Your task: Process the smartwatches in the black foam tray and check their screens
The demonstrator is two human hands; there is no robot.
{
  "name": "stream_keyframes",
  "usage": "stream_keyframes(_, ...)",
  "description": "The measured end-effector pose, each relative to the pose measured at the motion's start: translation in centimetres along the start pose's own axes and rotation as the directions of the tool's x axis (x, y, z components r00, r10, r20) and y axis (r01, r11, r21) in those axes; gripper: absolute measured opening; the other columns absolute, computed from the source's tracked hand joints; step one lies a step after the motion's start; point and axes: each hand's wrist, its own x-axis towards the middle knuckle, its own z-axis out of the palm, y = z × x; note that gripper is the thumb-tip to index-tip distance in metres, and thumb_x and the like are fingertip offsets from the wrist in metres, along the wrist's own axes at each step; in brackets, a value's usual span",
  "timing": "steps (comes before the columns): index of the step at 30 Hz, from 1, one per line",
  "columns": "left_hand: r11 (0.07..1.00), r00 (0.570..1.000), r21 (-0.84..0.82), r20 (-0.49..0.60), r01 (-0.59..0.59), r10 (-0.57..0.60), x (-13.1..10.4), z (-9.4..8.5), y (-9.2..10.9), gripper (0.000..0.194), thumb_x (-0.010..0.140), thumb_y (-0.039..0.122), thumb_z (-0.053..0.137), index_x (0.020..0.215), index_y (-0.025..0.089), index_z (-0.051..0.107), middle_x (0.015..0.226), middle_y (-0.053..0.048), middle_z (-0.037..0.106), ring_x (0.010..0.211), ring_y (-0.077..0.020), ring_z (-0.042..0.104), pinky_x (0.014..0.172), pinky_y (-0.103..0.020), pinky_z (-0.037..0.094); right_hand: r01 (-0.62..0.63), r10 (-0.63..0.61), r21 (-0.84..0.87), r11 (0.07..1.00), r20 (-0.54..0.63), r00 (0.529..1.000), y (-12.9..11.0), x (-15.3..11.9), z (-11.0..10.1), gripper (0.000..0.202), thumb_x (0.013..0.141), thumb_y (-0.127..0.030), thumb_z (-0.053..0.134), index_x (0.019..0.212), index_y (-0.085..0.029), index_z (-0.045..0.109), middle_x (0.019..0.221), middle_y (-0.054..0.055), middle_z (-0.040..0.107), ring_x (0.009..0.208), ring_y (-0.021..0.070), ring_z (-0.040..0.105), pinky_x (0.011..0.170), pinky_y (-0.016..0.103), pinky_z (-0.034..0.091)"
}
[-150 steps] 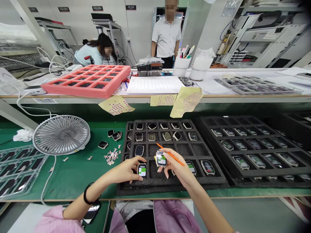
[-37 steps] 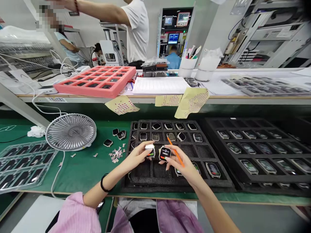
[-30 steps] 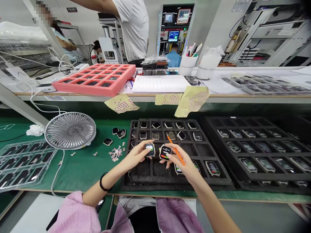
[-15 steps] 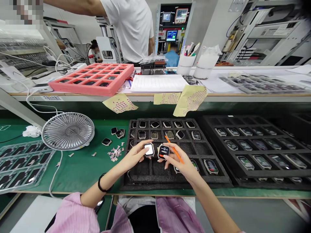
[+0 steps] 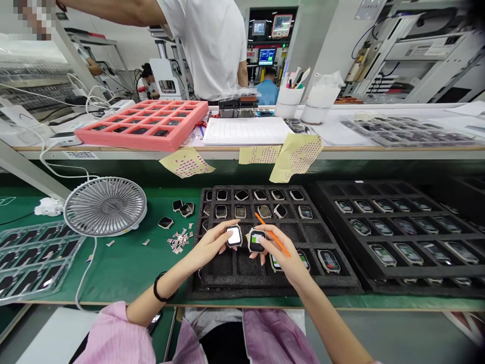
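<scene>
Our left fingers (image 5: 228,223) clamp the white-screened watch (image 5: 235,236); just right of it, our right fingers (image 5: 270,246) clamp the green-screened watch (image 5: 254,243)

Your head camera, facing forward and down, near your left hand (image 5: 212,243) and right hand (image 5: 286,265), the raised shelf (image 5: 359,154) farther off
</scene>
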Motion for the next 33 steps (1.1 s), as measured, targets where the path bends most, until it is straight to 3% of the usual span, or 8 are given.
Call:
stream_keyframes(9,1.0,1.0,0.018,-0.028,0.008,-0.008,0.4,0.1,0.0,0.049,0.089,0.047,0.046,0.122,0.015,0.06,0.067,0.001,0.055,0.051,-0.0081,0.039,0.048,-0.021,0.029,-0.017,0.017,-0.018,1.0,-0.018,1.0,0.1,0.1,-0.2,0.023,0.086,-0.04,0.058,0.095,-0.019,0.059,0.07,0.001,0.064,0.052,0.0165,0.066,0.041,0.022,0.044)
stream_keyframes(14,1.0,1.0,0.022,-0.017,0.013,-0.013,0.3,0.1,0.2,0.045,0.088,0.044,0.049,0.119,0.015,0.062,0.069,0.001,0.056,0.051,-0.0075,0.04,0.048,-0.021,0.029,0.003,-0.003,-0.036,0.999,0.012,1.0,0.8,0.1,-0.5,0.026,0.083,-0.039,0.063,0.099,-0.02,0.057,0.086,0.004,0.066,0.055,0.0163,0.068,0.04,0.02,0.044)
stream_keyframes(16,1.0,1.0,0.002,0.003,0.021,-0.021,0.2,0.1,0.3,0.047,0.087,0.043,0.051,0.124,0.015,0.057,0.075,-0.001,0.06,0.055,-0.0088,0.046,0.051,-0.021,0.034,0.009,-0.007,-0.048,0.999,0.034,0.999,1.1,0.1,-0.6,0.029,0.081,-0.039,0.065,0.102,-0.021,0.056,0.095,0.005,0.065,0.059,0.0168,0.07,0.04,0.02,0.045)
stream_keyframes(19,0.999,1.0,-0.051,0.031,0.006,-0.004,0.0,0.2,0.2,0.053,0.082,0.04,0.06,0.129,0.017,0.051,0.102,-0.007,0.064,0.076,-0.0136,0.058,0.067,-0.024,0.046,0.01,-0.008,-0.056,0.998,0.042,0.999,1.3,0.1,-0.7,0.03,0.081,-0.039,0.065,0.104,-0.022,0.055,0.099,0.006,0.064,0.06,0.0171,0.07,0.04,0.02,0.045)
stream_keyframes(23,0.999,0.999,-0.049,0.042,-0.01,0.012,0.0,0.3,0.0,0.058,0.078,0.037,0.067,0.129,0.018,0.05,0.12,-0.01,0.06,0.093,-0.0189,0.061,0.083,-0.03,0.048,0.006,-0.006,-0.057,0.998,0.006,1.0,0.7,0.3,-0.5,0.026,0.085,-0.041,0.059,0.1,-0.02,0.057,0.081,0.003,0.065,0.056,0.0162,0.068,0.039,0.02,0.044)
stream_keyframes(28,1.0,1.0,0.025,-0.025,-0.006,0.007,0.0,0.2,0.1,0.04,0.085,0.039,0.056,0.116,0.014,0.061,0.098,-0.007,0.067,0.079,-0.0167,0.06,0.07,-0.027,0.049,-0.022,0.021,-0.062,0.998,-0.019,1.0,0.6,0.3,-0.2,0.026,0.086,-0.043,0.057,0.094,-0.018,0.058,0.074,0.003,0.065,0.049,0.0146,0.065,0.037,0.02,0.043)
stream_keyframes(33,0.998,0.998,0.064,-0.062,-0.019,0.023,0.2,0.1,0.3,0.036,0.087,0.043,0.051,0.104,0.015,0.068,0.089,-0.006,0.069,0.072,-0.016,0.058,0.063,-0.025,0.046,-0.005,0.007,-0.053,0.999,0.041,0.999,1.1,0.1,-0.6,0.031,0.082,-0.042,0.062,0.104,-0.021,0.055,0.094,0.006,0.064,0.059,0.0156,0.068,0.039,0.02,0.047)
